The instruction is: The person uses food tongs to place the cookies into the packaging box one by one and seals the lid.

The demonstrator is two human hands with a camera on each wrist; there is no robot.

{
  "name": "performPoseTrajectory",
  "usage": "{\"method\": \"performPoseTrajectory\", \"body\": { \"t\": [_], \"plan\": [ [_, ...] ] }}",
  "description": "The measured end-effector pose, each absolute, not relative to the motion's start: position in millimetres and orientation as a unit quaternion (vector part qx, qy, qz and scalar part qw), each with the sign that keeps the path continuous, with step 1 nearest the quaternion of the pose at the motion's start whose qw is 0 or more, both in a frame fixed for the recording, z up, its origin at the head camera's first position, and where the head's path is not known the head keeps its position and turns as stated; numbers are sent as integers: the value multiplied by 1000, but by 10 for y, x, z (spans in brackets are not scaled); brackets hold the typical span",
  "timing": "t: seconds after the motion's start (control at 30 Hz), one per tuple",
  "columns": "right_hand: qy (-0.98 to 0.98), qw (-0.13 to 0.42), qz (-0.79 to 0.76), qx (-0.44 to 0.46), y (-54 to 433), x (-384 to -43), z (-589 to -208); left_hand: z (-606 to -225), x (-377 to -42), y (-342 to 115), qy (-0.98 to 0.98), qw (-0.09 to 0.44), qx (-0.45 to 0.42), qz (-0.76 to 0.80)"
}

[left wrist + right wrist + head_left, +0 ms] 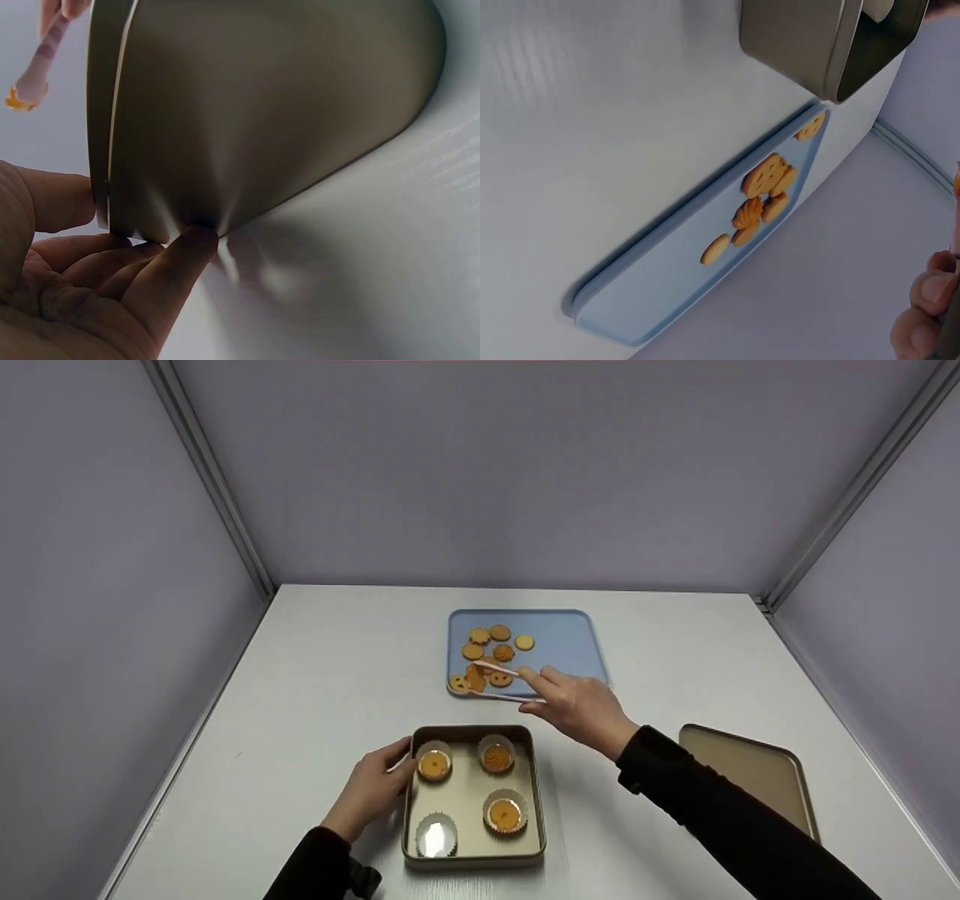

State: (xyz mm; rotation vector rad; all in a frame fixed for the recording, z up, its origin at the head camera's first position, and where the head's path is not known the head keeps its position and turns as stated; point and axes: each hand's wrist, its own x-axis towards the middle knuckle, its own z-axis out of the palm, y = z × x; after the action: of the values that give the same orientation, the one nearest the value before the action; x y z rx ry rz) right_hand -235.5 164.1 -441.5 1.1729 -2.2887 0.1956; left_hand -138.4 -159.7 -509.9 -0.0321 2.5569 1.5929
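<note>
the right hand (581,709) curls its fingers round pale pink tongs (499,668), pinching them. the tips of the tongs lie ahead and to the left of that hand, over the near left corner of a light-blue tray (562,637); the left wrist view shows an orange-brown held cookie (13,99) at those tips. the tray lies just beyond the right hand, with other cookies grouped on its left part, among them a swirled cookie (503,652) and a pale round cookie (524,643).

the left hand (375,781) has its thumb and fingers spread apart, fingertips against the outer left wall of a deep metal tin (472,802) near its far corner, thumb at the rim. inside, a fluted cup with a cookie (433,766) sits just right of the left fingertips; two more cookie-filled cups (504,815) stand farther to that hand's right, and a cup with a shiny base (436,838) is nearer the wearer than the hand.

a flat metal tray (750,776) lies to the right of the right hand, partly hidden by a black sleeve (720,810).
</note>
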Motion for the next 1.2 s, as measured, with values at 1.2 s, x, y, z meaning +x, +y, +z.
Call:
{"method": "performPoseTrajectory", "body": {
  "t": [1.2],
  "plan": [
    [-754,148,-18,640,1322,-1813,-4512,-5100,-1395,-1574,846,69,-16,529]
  ]
}}
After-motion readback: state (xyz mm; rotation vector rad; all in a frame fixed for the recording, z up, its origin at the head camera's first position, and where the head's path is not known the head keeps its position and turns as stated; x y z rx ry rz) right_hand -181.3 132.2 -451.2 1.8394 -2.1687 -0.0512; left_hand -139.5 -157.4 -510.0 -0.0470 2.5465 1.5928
